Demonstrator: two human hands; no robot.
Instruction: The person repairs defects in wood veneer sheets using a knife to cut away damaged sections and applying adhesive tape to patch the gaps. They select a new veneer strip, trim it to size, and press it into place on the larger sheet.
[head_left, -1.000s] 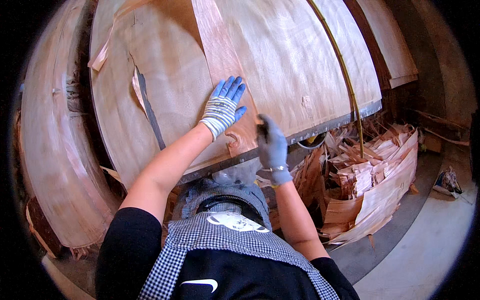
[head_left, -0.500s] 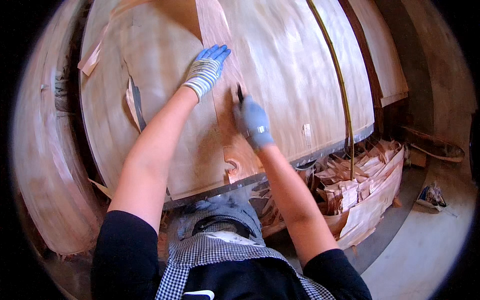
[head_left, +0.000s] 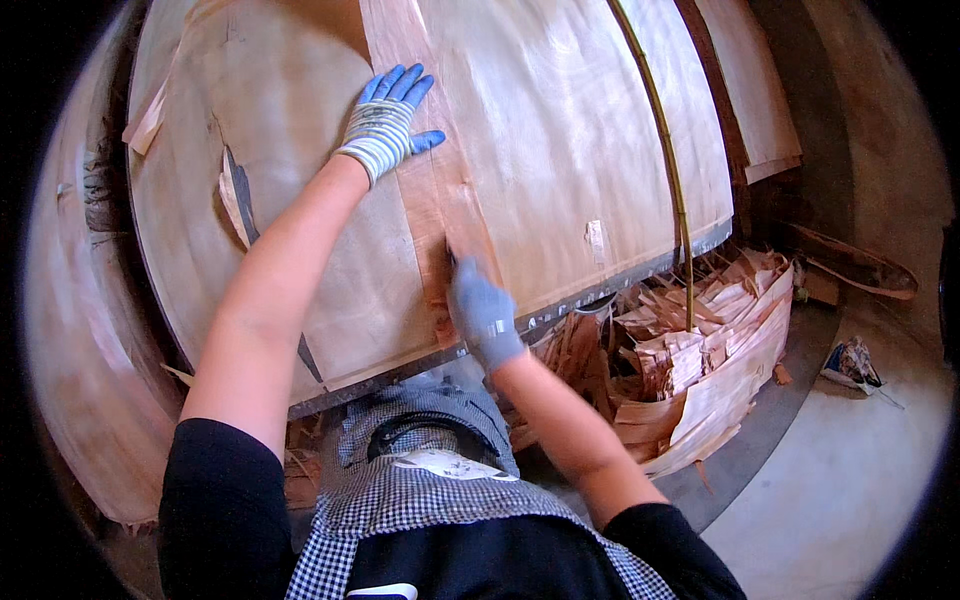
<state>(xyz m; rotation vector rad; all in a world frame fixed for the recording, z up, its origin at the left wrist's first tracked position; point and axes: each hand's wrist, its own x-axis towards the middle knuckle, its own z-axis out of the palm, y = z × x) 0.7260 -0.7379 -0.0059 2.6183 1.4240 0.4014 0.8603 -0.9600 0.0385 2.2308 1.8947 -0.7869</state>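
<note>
A large sheet of thin wood veneer [head_left: 560, 150] lies over a work table. A darker, reddish veneer strip [head_left: 420, 170] runs down it from top to near edge. My left hand [head_left: 385, 120], in a blue and grey glove, presses flat on the strip's upper part with fingers spread. My right hand [head_left: 480, 310], gloved in blue, is closed around a small dark blade-like tool [head_left: 450, 255] whose tip touches the strip close to the table's near edge.
A pile of veneer offcuts [head_left: 690, 360] lies on the floor to the right below the table's metal edge [head_left: 600, 290]. A thin yellow-green rod [head_left: 665, 170] crosses the sheet. More veneer sheets [head_left: 80, 350] curve at the left. A small bundle [head_left: 850, 365] sits on the concrete floor.
My right hand drew the tool back down the strip toward the table edge. My left hand stayed stretched out flat on the strip's upper part.
</note>
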